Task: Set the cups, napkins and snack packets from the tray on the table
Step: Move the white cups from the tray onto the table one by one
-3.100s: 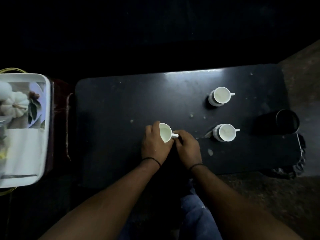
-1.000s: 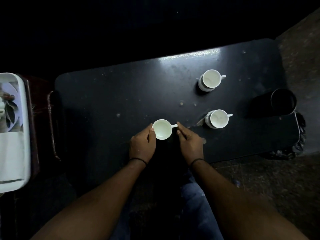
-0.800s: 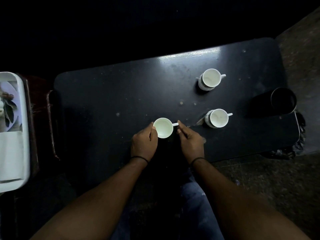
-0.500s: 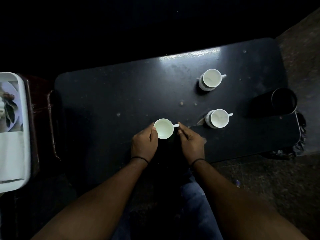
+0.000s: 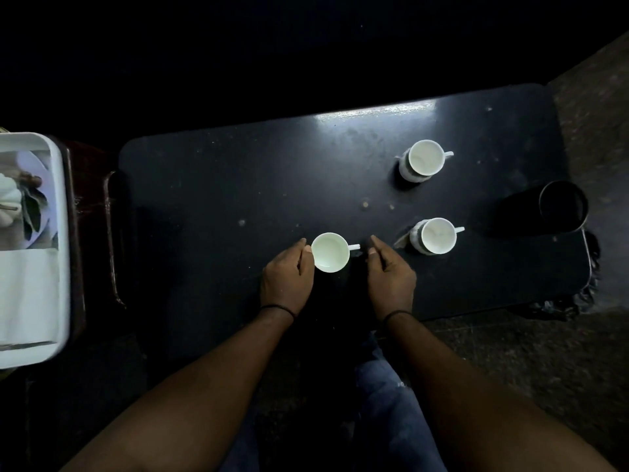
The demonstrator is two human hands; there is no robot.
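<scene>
A white cup (image 5: 330,252) stands on the black table (image 5: 238,172) near its front edge, handle pointing right. My left hand (image 5: 287,277) has its thumb and fingertips against the cup's left side. My right hand (image 5: 389,270) lies just right of the handle, fingers apart, with a small gap to it. Two more white cups stand to the right, one farther back (image 5: 425,158) and one nearer (image 5: 439,235). The white tray (image 5: 64,233) sits off the table's left end and holds a folded white napkin (image 5: 27,294).
A dark metal tumbler (image 5: 563,206) stands at the table's right end. The tray also carries a printed plate with a pale ornament (image 5: 13,199). A dark red stand (image 5: 92,212) lies between tray and table. My knees are below the front edge.
My right hand has drawn slightly away from the cup's handle, which it touched before. The cup and my left hand have stayed in place.
</scene>
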